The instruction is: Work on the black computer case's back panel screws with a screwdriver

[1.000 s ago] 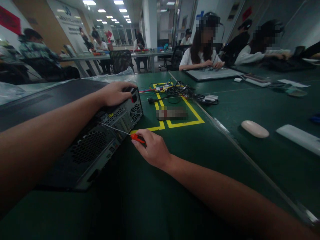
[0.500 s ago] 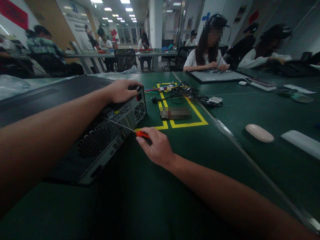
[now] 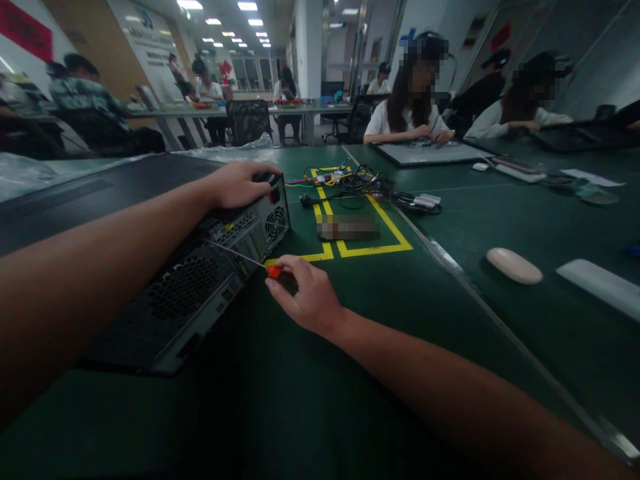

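A black desktop computer case (image 3: pixel 150 177) lies on its side at the left, its rear panel turned toward me. My left hand (image 3: pixel 245 185) holds its upper rear edge, with the fingertips partly hidden over the corner. In my right hand (image 3: pixel 313 293), a screwdriver (image 3: pixel 273 271) with an orange handle is held between thumb and fingers. Its long shaft reaches up and left to the rear panel (image 3: pixel 240 247), near the slot covers. What the tip touches is too small to make out. Vent holes (image 3: pixel 187 287) and a round fan grille (image 3: pixel 275 223) show on that panel.
Behind the case, bundled cables (image 3: pixel 365 183) lie by yellow tape marks (image 3: pixel 377 252) and a blurred-out box (image 3: pixel 350 227). A pale oval object (image 3: pixel 514 265) and a white long object (image 3: pixel 597 283) lie at right. Clear plastic (image 3: pixel 240 152) lies behind. Co-workers sit beyond.
The view has shifted slightly. My right fingers have changed their position around the screwdriver's handle, and less of the orange shows. The left hand still holds the case.
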Demonstrator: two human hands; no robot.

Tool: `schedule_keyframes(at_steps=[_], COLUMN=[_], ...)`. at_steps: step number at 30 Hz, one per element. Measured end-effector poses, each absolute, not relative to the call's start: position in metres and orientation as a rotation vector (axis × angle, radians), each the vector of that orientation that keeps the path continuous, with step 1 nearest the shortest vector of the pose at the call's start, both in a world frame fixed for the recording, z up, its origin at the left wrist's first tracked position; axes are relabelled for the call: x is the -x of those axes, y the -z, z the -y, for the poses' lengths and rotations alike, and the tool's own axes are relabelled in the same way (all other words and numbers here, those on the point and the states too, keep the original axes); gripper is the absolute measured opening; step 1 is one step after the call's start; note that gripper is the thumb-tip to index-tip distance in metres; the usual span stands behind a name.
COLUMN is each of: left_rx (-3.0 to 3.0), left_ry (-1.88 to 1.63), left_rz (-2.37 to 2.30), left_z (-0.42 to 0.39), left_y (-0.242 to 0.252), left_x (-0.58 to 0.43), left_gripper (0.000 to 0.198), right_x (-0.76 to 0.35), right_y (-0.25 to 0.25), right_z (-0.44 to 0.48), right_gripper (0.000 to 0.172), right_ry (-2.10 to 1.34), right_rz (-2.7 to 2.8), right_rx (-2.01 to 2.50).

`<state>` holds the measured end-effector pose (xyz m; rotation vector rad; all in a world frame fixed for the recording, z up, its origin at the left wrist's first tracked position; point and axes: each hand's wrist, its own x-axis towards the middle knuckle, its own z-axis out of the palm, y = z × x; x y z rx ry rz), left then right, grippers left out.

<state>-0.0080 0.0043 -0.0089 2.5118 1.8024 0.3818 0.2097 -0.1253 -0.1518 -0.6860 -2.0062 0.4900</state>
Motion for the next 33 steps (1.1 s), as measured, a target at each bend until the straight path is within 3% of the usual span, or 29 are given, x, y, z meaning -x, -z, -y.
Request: schedule_keyframes(at_steps=[4,33], left_rx=[-2.497,-2.48], left_ry=[-0.374,-0.375], left_rz=[-1.796,-1.807], left_z=[-0.0046,-0.0013], left_y=[0.0088,0.0063], left_x=[0.0084,0.0056], left_gripper=[0.07,0.074], right_x=[-0.2098,-0.2105], right_y=[0.1527,0.1494], right_z=[0.1241,0.1263], right_gripper=[0.023,0.024], right_ry=[-0.487,-0.484], right_rz=[2.022,2.032], right_rx=[0.691,0.725])
